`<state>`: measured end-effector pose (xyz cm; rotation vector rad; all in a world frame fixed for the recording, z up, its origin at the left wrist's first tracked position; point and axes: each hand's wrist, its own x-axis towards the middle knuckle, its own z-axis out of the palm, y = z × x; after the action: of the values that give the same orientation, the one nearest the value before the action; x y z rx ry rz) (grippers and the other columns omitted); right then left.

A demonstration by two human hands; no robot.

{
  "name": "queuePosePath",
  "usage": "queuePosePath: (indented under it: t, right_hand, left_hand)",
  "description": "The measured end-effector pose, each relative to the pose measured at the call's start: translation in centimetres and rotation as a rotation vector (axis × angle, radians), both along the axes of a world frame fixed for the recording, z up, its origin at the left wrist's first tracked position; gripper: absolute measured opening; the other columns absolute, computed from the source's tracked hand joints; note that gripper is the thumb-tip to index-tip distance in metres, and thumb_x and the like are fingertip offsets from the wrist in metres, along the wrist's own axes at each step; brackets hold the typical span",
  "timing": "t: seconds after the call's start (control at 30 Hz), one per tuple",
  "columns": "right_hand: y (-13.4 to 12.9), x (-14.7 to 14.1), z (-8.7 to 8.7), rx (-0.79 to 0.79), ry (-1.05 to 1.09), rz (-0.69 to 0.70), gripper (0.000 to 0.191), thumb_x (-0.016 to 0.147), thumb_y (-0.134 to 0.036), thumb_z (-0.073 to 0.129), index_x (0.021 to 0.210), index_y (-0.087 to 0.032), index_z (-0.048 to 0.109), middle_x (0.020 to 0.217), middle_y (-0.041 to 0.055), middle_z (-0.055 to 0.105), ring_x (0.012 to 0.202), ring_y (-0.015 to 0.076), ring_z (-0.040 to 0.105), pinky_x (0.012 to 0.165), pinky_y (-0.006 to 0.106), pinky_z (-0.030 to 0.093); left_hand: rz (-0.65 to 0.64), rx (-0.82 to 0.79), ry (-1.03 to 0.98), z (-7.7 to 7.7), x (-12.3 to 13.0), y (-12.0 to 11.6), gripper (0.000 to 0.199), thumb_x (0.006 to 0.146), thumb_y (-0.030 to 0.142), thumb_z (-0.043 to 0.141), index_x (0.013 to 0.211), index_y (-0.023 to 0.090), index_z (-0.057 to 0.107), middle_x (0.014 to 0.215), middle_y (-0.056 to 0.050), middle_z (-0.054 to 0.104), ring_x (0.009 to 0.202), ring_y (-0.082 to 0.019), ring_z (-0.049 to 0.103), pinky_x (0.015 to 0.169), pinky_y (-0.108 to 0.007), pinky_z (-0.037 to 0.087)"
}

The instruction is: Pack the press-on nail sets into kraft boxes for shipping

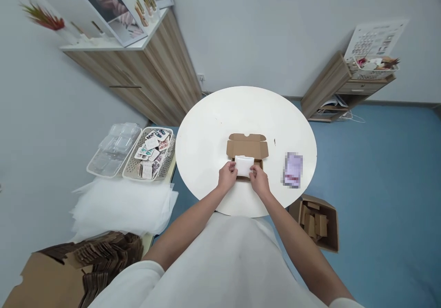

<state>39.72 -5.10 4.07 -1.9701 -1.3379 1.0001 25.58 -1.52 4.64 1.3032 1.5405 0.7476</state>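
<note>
A small white wrapped packet (244, 166) is held over an open cardboard mailer box (247, 149) on the round white table. My left hand (227, 176) pinches the packet's left edge, fingers closed. On its right edge, my right hand (259, 180) grips with thumb and fingers. The box's lid is folded back away from me, and part of its inside shows to the right of the packet. What is inside the wrapping cannot be seen.
On the round table (206, 128) lies a blurred purple item (293, 170). To the left are a basket of printed cards (149, 154), a basket of clear plastic cases (117, 149), white sheets (120, 207) and stacked flat cardboard (106, 262). A carton (330, 225) holds small boxes at right.
</note>
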Motion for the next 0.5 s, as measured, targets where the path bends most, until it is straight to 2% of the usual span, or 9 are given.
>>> queuePosePath:
  t: [0.13, 0.3, 0.4, 0.5]
  right_hand:
    - [0.2, 0.7, -0.9, -0.075, -0.088, 0.083, 0.022, 0.072, -0.015, 0.039, 0.09, -0.023, 0.049, 0.085, 0.0012, 0.057, 0.074, 0.0159, 0.055, 0.063, 0.026, 0.04]
    - [0.1, 0.4, -1.7, -0.151, -0.167, 0.17, 0.033, 0.072, -0.011, 0.041, 0.103, -0.019, 0.046, 0.099, 0.0068, 0.056, 0.087, 0.0183, 0.054, 0.069, 0.027, 0.04]
    - [-0.2, 0.1, -1.8, -0.154, -0.196, 0.221, 0.038, 0.072, -0.01, 0.043, 0.11, -0.016, 0.045, 0.112, 0.0107, 0.051, 0.097, 0.0203, 0.051, 0.076, 0.028, 0.039]
    - [-0.5, -0.1, -1.7, -0.144, -0.246, 0.256, 0.038, 0.073, -0.011, 0.045, 0.11, -0.013, 0.047, 0.121, 0.0135, 0.043, 0.104, 0.0223, 0.048, 0.081, 0.03, 0.039]
  left_hand:
    - [-0.101, -0.042, 0.115, -1.0, 0.5, -0.1, 0.032, 0.069, 0.01, 0.053, 0.1, 0.016, 0.054, 0.097, -0.007, 0.063, 0.088, -0.016, 0.059, 0.078, -0.029, 0.047]
    - [-0.362, -0.056, 0.31, -1.8, 0.4, -0.4, 0.043, 0.068, 0.012, 0.051, 0.111, 0.018, 0.048, 0.1, -0.006, 0.062, 0.089, -0.017, 0.058, 0.078, -0.029, 0.045]
    - [-0.473, -0.046, 0.423, -1.8, 0.6, -0.5, 0.043, 0.066, 0.014, 0.052, 0.109, 0.018, 0.05, 0.112, -0.007, 0.056, 0.099, -0.02, 0.053, 0.083, -0.03, 0.043]
    - [-0.529, -0.032, 0.447, -1.8, 0.8, -0.6, 0.046, 0.064, 0.013, 0.053, 0.11, 0.017, 0.05, 0.125, -0.007, 0.046, 0.112, -0.021, 0.045, 0.09, -0.03, 0.038]
